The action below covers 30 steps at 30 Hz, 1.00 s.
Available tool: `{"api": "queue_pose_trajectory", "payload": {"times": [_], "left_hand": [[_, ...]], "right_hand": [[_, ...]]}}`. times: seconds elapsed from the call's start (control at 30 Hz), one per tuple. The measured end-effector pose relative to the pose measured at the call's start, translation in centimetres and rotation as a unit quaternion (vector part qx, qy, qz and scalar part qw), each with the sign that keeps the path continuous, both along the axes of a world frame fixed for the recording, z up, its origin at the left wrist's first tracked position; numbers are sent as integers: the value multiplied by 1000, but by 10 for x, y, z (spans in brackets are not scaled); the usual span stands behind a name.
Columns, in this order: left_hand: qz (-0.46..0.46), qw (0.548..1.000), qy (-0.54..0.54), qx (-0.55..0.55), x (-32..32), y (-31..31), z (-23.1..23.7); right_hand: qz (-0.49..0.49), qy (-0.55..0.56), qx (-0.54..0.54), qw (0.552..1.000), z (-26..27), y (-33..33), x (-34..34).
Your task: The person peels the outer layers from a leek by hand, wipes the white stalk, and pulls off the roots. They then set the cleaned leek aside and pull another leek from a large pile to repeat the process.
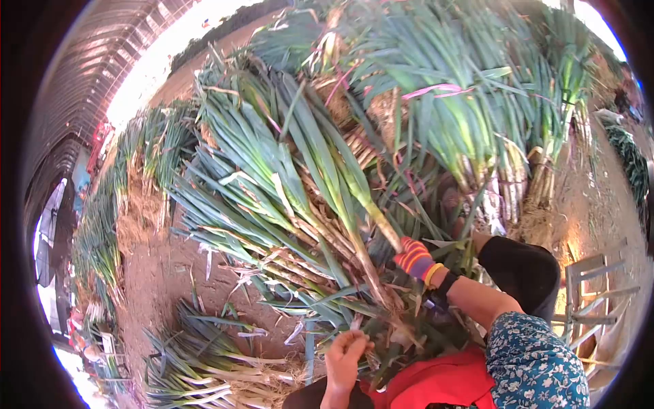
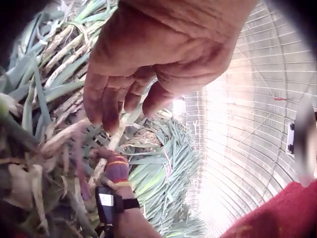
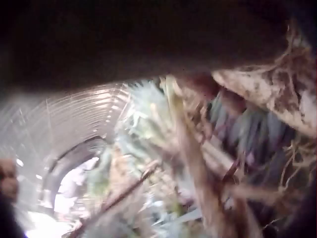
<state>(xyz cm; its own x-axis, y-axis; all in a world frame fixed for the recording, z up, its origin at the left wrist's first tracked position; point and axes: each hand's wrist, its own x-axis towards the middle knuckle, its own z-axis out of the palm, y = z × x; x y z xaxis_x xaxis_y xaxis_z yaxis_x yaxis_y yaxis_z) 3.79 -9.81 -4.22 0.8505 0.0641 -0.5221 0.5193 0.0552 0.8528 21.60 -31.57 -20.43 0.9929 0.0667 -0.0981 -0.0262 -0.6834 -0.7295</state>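
While the long green-leaved, brownish-stemmed onion stalk (image 1: pixel 373 206) lies along the rt edge of the heaped green onion pile (image 1: pixel 238 184), leaves up-left, stem end twd the person, the nearer, striped-gloved rt hand (image 1: pixel 417 260) has its grip curled round that end; bare L hand (image 1: pixel 346 356), fingers bent, by pile's near end, can't tell if holding anything.

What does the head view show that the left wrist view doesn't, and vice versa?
Only the head view: the blue floral fabric sleeve and slatted chair-like frame.

Only the left wrist view: the pale rectangular patch on the black wrist device.

Both: the bare left hand, the right hand in a striped orange-purple glove, and long green-leaved stalks.
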Motion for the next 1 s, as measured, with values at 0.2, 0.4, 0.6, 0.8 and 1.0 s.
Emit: {"api": "queue_pose_trajectory", "payload": {"times": [0.2,0.4,0.6,0.8,1.0], "left_hand": [[40,993,-89,-69,11,-28,7],[69,969,-222,-89,37,-40,60],[93,942,-212,-242,38,-15,73],[118,926,-210,-292,-18,-8,82],[185,894,-299,-277,-56,5,94]], "right_hand": [[109,-263,-50,957,98,-30,-102],[189,-254,129,940,150,-57,-187],[299,-132,15,945,143,-52,-211],[228,-114,288,923,210,33,-155],[262,-78,367,889,252,62,-179]]}}
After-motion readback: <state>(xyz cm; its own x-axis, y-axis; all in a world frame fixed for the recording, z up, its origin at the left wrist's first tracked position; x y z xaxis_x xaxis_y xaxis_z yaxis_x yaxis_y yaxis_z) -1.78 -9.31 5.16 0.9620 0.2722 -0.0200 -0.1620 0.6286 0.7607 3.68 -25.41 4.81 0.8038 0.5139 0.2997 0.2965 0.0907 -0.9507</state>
